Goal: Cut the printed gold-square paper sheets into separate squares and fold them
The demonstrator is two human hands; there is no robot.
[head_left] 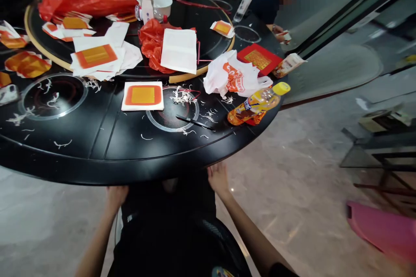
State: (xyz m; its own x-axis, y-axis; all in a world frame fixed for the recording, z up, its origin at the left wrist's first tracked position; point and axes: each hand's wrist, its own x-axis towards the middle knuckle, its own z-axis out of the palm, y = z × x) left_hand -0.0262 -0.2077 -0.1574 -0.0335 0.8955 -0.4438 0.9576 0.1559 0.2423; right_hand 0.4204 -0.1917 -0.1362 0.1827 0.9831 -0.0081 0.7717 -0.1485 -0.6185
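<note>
Table: a round, glossy black table [130,140] runs across the view, its front edge facing the wearer.
Left hand: the left hand [118,194] is just below the front edge, left of its middle; the rim covers the fingers, so I cannot tell whether they are spread, pressed together or pinching anything.
Right hand: the right hand [219,178] is at the front edge, right of its middle, with the fingers pointing up toward the rim; part is covered, and I cannot tell whether it grips anything.
Paper stack: a neat square stack of white paper with an orange border and gold centre [143,96] lies flat between the front edge and the turntable, apart from both hands.
Black tool: a slim black pen-like tool [196,122] lies slantwise to the right of the stack, partly over a silver-rimmed round inset [164,114].
Shreds: curled white paper shreds [182,95] lie on the inset, with more scattered toward the left edge.
Right edge: a clear bottle of amber drink with a yellow cap [256,104] lies on its side there; beyond it sits a white plastic bag with red print [234,75].
Turntable: the black turntable with a tan rim [191,74] carries a fan of loose white sheets with an orange-and-gold top piece [96,55], a crumpled red plastic bag [151,43] and a white bowl [159,6].
Far right: a dark-sleeved person's hand [277,30] is beside the edge.
</note>
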